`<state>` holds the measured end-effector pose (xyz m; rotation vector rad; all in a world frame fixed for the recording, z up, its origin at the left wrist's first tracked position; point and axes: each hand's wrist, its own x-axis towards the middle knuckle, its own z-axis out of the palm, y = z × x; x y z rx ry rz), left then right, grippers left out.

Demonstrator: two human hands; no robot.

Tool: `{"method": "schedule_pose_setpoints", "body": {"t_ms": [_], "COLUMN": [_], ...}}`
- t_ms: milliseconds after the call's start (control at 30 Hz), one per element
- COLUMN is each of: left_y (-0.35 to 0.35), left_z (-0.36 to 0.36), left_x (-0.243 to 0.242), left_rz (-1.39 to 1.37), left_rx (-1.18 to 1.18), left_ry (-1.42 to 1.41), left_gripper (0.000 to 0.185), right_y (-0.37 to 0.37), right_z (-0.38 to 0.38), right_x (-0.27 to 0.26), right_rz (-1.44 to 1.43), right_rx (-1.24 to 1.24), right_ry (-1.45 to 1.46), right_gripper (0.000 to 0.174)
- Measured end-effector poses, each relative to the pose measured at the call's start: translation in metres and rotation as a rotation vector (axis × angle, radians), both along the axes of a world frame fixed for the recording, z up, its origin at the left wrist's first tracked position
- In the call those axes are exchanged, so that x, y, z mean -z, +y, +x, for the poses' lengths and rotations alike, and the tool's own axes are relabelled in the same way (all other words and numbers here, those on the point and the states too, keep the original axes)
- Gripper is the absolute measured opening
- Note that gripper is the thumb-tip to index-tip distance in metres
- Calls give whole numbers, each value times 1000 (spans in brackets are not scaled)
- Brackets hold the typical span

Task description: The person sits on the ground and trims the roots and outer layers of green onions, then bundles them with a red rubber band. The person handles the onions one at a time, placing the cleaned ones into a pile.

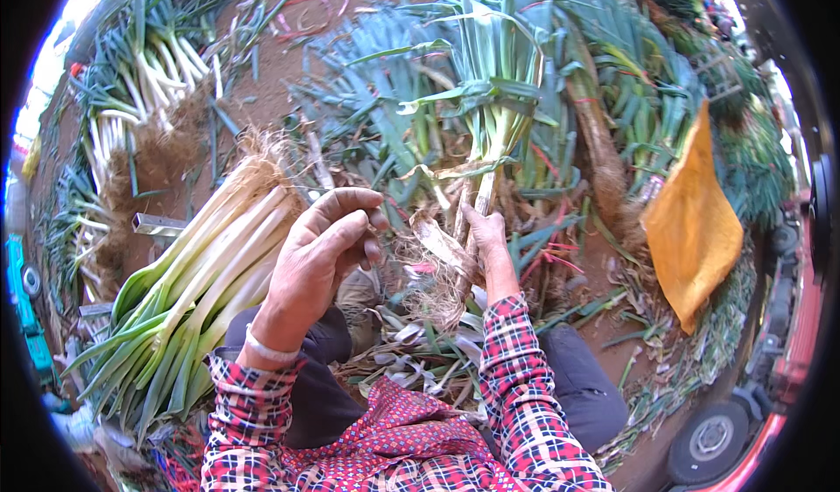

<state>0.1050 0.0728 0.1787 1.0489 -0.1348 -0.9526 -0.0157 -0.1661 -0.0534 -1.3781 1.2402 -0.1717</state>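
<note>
My right hand (486, 229) grips the pale stalks of a bunch of leeks or large green onions (489, 137), whose green tops point away from me and whose roots hang by my wrist. A dry, peeling outer leaf (438, 237) lies along the lower stalks. Raised to the left of the bunch, my left hand (331, 249) has curled fingers; whether something thin is between them I cannot tell. Left of that hand lies a pile of cleaned white-stalked leeks (216, 242), roots away from me and leaves towards me.
More leeks with blue-green leaves (394, 65) are heaped ahead. Rooted bundles (151, 85) lie at the far left. An orange-yellow sheet (699, 229) stands at the right, near a red vehicle's wheel (710, 436). Leaf scraps cover soil between my knees, and a metal bar (157, 224) juts out beside the pile.
</note>
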Motion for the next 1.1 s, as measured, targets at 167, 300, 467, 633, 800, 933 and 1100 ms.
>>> {"method": "schedule_pose_setpoints", "body": {"t_ms": [167, 300, 467, 633, 800, 933, 1100], "left_y": [-26, -74, -19, 13, 18, 10, 13], "left_z": [-24, -98, -190, -250, -254, -248, -248], "left_x": [31, 140, 175, 233, 211, 177, 185], "left_rz": [187, 499, 559, 841, 875, 903, 890], "left_rx": [176, 449, 631, 458, 509, 514, 517], "left_ry": [-185, -577, -410, -572, -380, -388, -447], "left_gripper": [24, 43, 57, 41, 44, 44, 47], "right_y": [4, 45, 158, 123, 50, 44, 51], "right_z": [-68, -141, -170, -193, -148, -118, -122], "right_x": [-9, 58, -19, 28, 29, 37, 56], "right_rz": [-59, -300, -317, -45, -139, -241, -313], "right_rx": [-7, 171, -152, 152, 17, -94, -16], "right_ry": [-21, 71, -10, 48, 121, 346, 268], "right_gripper": [47, 43, 58, 77, 94, 87, 76]}}
